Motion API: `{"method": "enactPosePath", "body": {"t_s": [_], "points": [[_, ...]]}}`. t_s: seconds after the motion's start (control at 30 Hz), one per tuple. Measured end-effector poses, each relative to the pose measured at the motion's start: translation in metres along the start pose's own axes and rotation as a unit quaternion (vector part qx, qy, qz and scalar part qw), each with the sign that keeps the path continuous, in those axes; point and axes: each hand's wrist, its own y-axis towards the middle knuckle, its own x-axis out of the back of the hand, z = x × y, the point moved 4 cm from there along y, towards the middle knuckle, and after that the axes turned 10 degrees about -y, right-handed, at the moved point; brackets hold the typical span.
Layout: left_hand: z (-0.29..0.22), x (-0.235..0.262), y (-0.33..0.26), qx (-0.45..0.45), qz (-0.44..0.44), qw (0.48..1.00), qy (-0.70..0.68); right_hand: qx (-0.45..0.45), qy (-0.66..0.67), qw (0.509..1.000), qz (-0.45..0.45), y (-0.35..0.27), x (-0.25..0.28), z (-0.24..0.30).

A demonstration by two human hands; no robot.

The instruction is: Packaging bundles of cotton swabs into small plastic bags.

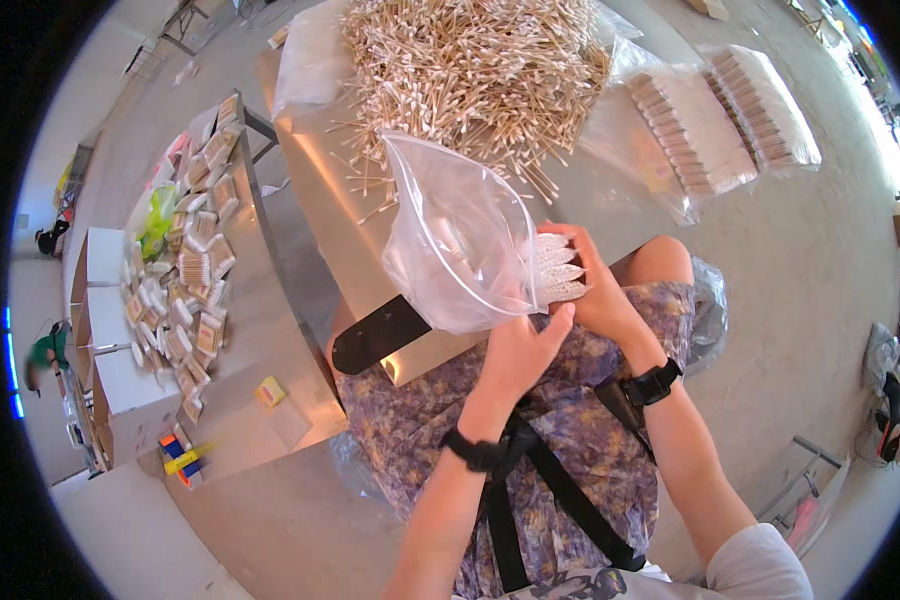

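My left hand point(523, 355) is closed on the edge of a clear zip bag point(450, 235), its thumb showing and its other fingers partly behind the plastic. The bag's mouth gapes wide, and I see nothing packed in the part facing me. Wrapped in my right hand point(602, 290) is a bundle of cotton swabs point(560, 268), white tips in several rows. That bundle sits right against the bag's edge; whether any of it is inside, I cannot tell. Just beyond, a big loose heap of cotton swabs point(470, 75) with wooden sticks covers the metal table point(320, 190).
Filled bags of swab bundles point(695, 125) lie at the far right. Clear plastic bags point(310, 60) lie left of the heap. On a side table point(270, 350) at left are many small swab packs point(195, 265), with white cartons point(135, 375) beside it. A black flat strip point(380, 335) juts from the table's near edge.
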Motion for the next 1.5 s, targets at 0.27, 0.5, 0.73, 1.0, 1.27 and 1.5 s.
{"method": "enactPosePath", "body": {"t_s": [0.27,0.5,0.73,1.0,1.27,1.5], "points": [[-0.121,0.021,-0.053,-0.176,-0.059,0.966,0.18,0.01,0.122,0.988,-0.098,0.004,0.005,-0.015],[-0.127,0.064,0.002,-0.065,-0.324,0.908,0.257,0.003,0.266,0.948,-0.177,-0.011,0.04,0.066],[-0.113,0.067,-0.016,0.02,-0.268,0.948,0.169,0.218,0.058,0.974,-0.025,0.021,0.001,0.17],[-0.091,0.082,-0.036,0.001,-0.316,0.942,-0.11,0.135,-0.054,0.987,0.064,0.013,-0.019,0.165],[-0.102,0.078,-0.048,-0.139,-0.316,0.931,-0.118,0.161,-0.324,0.92,0.147,0.001,-0.029,0.179],[-0.105,0.078,-0.054,-0.213,-0.336,0.912,-0.103,-0.05,-0.385,0.895,0.22,0.022,-0.034,0.193]]}}
